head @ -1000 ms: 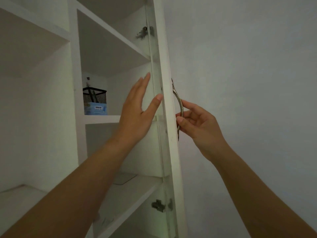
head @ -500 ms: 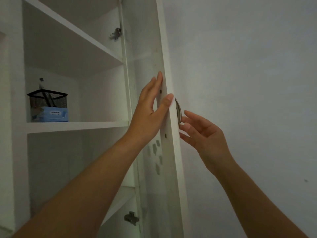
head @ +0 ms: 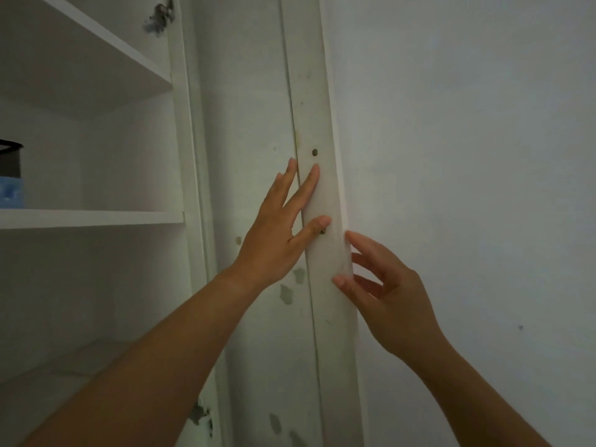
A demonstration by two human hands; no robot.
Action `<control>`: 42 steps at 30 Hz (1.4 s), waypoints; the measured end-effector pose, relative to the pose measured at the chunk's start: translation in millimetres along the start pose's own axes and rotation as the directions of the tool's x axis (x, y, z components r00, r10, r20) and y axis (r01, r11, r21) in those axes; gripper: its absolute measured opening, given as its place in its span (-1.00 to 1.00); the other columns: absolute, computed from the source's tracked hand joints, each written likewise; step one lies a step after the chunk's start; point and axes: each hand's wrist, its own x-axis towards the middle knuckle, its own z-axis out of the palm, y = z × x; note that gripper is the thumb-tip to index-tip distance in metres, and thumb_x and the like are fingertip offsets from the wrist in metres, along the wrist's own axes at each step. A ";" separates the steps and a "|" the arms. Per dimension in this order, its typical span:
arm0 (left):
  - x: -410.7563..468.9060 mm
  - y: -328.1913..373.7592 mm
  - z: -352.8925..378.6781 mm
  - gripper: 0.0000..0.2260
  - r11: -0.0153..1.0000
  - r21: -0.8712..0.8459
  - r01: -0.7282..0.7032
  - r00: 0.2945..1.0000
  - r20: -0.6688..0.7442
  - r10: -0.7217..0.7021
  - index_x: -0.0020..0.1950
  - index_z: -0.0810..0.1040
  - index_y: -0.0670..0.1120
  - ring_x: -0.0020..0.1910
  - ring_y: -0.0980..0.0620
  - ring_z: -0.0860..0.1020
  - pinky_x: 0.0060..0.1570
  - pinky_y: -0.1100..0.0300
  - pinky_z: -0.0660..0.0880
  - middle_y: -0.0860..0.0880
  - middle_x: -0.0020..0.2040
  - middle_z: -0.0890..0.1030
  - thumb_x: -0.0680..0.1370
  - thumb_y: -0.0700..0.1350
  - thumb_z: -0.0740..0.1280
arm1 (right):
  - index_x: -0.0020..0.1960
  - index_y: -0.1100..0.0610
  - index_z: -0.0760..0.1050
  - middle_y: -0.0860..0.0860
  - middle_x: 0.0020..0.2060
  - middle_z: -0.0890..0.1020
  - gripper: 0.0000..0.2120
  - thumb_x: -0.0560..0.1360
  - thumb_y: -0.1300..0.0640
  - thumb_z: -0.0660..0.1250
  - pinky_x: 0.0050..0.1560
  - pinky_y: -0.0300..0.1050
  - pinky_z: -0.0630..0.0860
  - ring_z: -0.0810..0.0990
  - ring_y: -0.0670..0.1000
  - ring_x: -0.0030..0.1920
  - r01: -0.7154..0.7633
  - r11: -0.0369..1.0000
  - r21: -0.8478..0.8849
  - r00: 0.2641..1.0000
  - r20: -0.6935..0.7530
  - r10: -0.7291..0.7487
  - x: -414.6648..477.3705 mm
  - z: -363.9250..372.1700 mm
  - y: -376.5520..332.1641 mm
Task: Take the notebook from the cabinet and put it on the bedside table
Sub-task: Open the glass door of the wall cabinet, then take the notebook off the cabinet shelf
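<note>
The white cabinet (head: 96, 217) stands open on the left, its shelves in view. Its door (head: 254, 124) is swung wide toward the right wall. My left hand (head: 280, 230) lies flat with spread fingers on the door's inner face and its edge strip. My right hand (head: 383, 285) is open at the door's outer edge, fingertips touching it; the handle is hidden. No notebook shows on the shelves I can see.
A black mesh holder (head: 9, 158) above a blue pack (head: 11, 191) stands at the far left of the middle shelf. A hinge (head: 158, 16) sits at the top and another (head: 201, 414) near the bottom. A bare wall (head: 467, 156) fills the right side.
The door has swung further open toward the wall. My right hand has let go of the metal handle and now touches the door's edge. The view has shifted right; the holder slid to the left border.
</note>
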 end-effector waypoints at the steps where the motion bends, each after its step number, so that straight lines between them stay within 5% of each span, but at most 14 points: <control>1: -1.1 -5.3 8.9 -0.44 1.000 0.024 -0.003 1.000 0.008 0.002 0.34 -0.23 0.38 0.49 0.11 -0.18 0.41 -0.12 -0.03 0.18 0.51 -0.21 0.45 0.34 0.02 | 0.34 -0.06 0.31 -0.22 0.26 0.42 -0.44 0.37 -0.09 0.32 0.06 -0.41 0.45 0.47 -0.25 0.18 0.012 0.998 -0.056 1.000 0.000 -0.012 -1.0 -1.4 8.0; 4: -4.5 -20.4 34.3 -0.43 0.998 0.056 0.008 1.000 0.002 -0.008 0.32 -0.28 0.45 0.43 0.21 -0.30 0.40 -0.21 -0.11 0.28 0.45 -0.29 0.41 0.44 -0.06 | 0.37 -0.08 0.21 -0.23 0.28 0.35 -0.43 0.42 -0.02 0.34 0.10 -0.46 0.40 0.44 -0.22 0.20 0.047 0.984 -0.169 0.999 0.014 -0.046 -3.0 -5.7 33.7; 8: -6.8 -33.7 62.3 -0.43 0.994 0.097 0.040 0.999 -0.032 -0.037 0.34 -0.28 0.44 0.42 0.20 -0.33 0.33 -0.11 -0.23 0.29 0.43 -0.33 0.40 0.45 -0.11 | 0.38 -0.17 0.06 -0.23 0.32 0.28 -0.35 0.43 0.00 0.36 0.11 -0.48 0.39 0.38 -0.20 0.25 0.050 0.969 -0.241 0.997 0.069 -0.034 -6.9 -11.5 65.6; 13: -1.4 -39.0 82.6 -0.40 0.986 0.152 0.071 0.997 -0.041 -0.066 0.37 -0.24 0.36 0.46 0.10 -0.28 0.32 -0.11 -0.25 0.21 0.46 -0.30 0.39 0.46 -0.15 | 0.47 -0.06 0.00 -0.10 0.47 0.13 -0.25 0.43 -0.05 0.35 0.26 -0.02 0.44 0.24 -0.08 0.40 0.076 0.929 -0.363 0.996 0.079 -0.050 -6.7 -17.6 98.0; 17: -11.4 -49.1 101.2 -0.36 0.970 0.215 0.116 0.993 -0.009 -0.117 0.39 -0.23 0.32 0.47 0.06 -0.28 0.32 -0.13 -0.27 0.17 0.46 -0.32 0.37 0.48 -0.16 | 0.46 -0.10 -0.12 -0.20 0.47 -0.09 -0.20 0.45 0.01 0.36 0.30 -0.22 0.23 0.02 -0.18 0.43 0.137 0.862 -0.488 0.990 0.106 -0.097 -3.0 -17.9 116.4; 22: -38.3 -71.2 126.4 -0.34 0.941 0.305 0.146 0.985 0.046 -0.167 0.40 -0.28 0.36 0.46 0.08 -0.33 0.32 -0.18 -0.22 0.16 0.47 -0.36 0.39 0.46 -0.06 | 0.42 -0.03 -0.38 -0.23 0.39 -0.44 -0.02 0.43 0.01 0.39 0.08 -0.51 0.14 -0.11 -0.19 0.42 0.182 0.778 -0.602 0.973 0.225 -0.053 0.7 -14.2 142.0; 25: -38.9 -75.6 133.2 -0.32 0.925 0.351 0.147 0.986 0.018 -0.163 0.41 -0.27 0.34 0.46 0.05 -0.30 0.32 -0.19 -0.21 0.12 0.49 -0.31 0.39 0.46 -0.03 | 0.43 0.00 -0.35 -0.17 0.44 -0.37 0.04 0.37 0.04 0.45 0.07 -0.40 0.27 -0.07 -0.14 0.43 0.216 0.757 -0.617 0.971 0.216 -0.101 3.2 -13.5 153.5; 38: -41.4 -72.0 133.2 -0.32 0.917 0.365 0.160 0.985 0.008 -0.175 0.43 -0.23 0.30 0.47 0.06 -0.29 0.32 -0.15 -0.21 0.13 0.49 -0.29 0.40 0.45 -0.06 | 0.46 -0.04 -0.28 -0.17 0.46 -0.32 0.00 0.37 0.01 0.45 0.19 -0.30 0.19 -0.10 -0.15 0.42 0.261 0.775 -0.575 0.961 0.232 -0.151 4.3 -17.3 165.4; 42: -61.3 -66.9 129.9 -0.39 0.921 0.358 0.155 0.980 0.065 -0.190 0.43 -0.25 0.31 0.46 0.09 -0.32 0.34 -0.14 -0.14 0.14 0.49 -0.31 0.46 0.39 -0.06 | 0.47 -0.03 -0.06 -0.13 0.48 -0.10 -0.16 0.40 0.05 0.43 0.18 -0.34 0.20 0.05 -0.10 0.44 0.229 0.823 -0.520 0.973 0.144 -0.180 3.6 -16.2 155.8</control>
